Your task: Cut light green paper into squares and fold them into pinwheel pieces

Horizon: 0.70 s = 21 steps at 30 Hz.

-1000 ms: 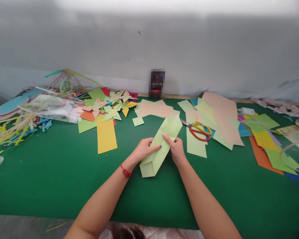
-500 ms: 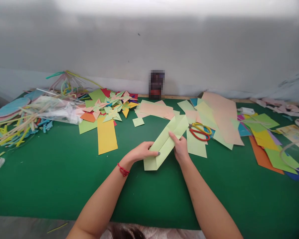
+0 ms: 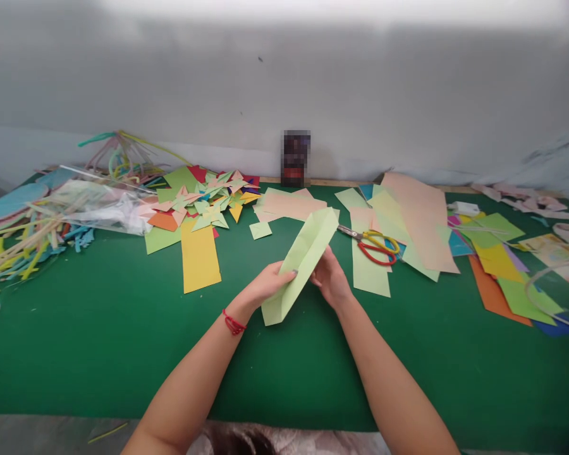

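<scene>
A long light green sheet of paper (image 3: 308,253), creased lengthwise with folded-up edges, is held tilted above the table. My left hand (image 3: 271,281) grips its lower left side, thumb on top and fingers underneath, partly hidden. Close by the paper's right edge is my right hand (image 3: 332,278), loosely curled, with thumb and fingers apart. The paper covers some of its fingertips, so contact with the underside cannot be made out. Scissors (image 3: 377,245) with one yellow and one red handle lie just beyond my right hand, on pale green paper strips (image 3: 370,278).
On the green table (image 3: 123,354), a yellow sheet (image 3: 200,259) and a small folded green square (image 3: 260,230) lie left of centre. Folded paper pieces (image 3: 213,202) are heaped behind. Colourful strips (image 3: 33,246) fill the far left; coloured sheets (image 3: 502,265) lie right. A blurred-out dark object (image 3: 296,158) stands at the back.
My right thumb has come off the paper's top face, and that hand has moved lower, to its right edge. The paper has shifted left and tilted more steeply. My left hand keeps its grip.
</scene>
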{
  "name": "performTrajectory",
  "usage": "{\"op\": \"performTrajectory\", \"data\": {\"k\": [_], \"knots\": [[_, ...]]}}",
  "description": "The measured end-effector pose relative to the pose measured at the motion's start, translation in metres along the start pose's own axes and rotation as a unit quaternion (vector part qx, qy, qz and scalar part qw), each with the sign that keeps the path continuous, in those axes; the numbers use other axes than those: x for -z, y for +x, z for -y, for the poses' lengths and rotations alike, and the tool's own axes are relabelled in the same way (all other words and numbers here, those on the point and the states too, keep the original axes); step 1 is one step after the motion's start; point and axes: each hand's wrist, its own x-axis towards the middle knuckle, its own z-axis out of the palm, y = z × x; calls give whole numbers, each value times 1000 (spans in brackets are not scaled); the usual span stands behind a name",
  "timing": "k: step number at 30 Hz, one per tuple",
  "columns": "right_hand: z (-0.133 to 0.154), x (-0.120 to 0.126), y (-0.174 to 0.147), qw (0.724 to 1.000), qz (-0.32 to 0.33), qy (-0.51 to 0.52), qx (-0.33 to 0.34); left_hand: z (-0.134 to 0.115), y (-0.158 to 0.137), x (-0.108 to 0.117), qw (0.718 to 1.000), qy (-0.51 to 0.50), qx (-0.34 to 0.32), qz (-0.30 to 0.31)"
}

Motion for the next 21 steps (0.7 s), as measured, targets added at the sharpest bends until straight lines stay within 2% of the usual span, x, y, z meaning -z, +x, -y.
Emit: {"op": "performTrajectory", "data": {"k": [3,6,12,16,21], "knots": [[4,-2,-3,999,49,-8,1,4,2,0,999,-33,-7,11],[5,-2,-5,997,52,-50,4,5,3,-1,998,-51,-7,33],[-1,2,0,991,-21,-122,49,-4,-2,-6,991,-59,-44,115],[-4,4,3,988,-64,-126,68,-5,-4,-10,988,-59,-27,143],[-4,2,1,986,-74,-127,72,0,-2,-11,983,-95,-5,160]]}}
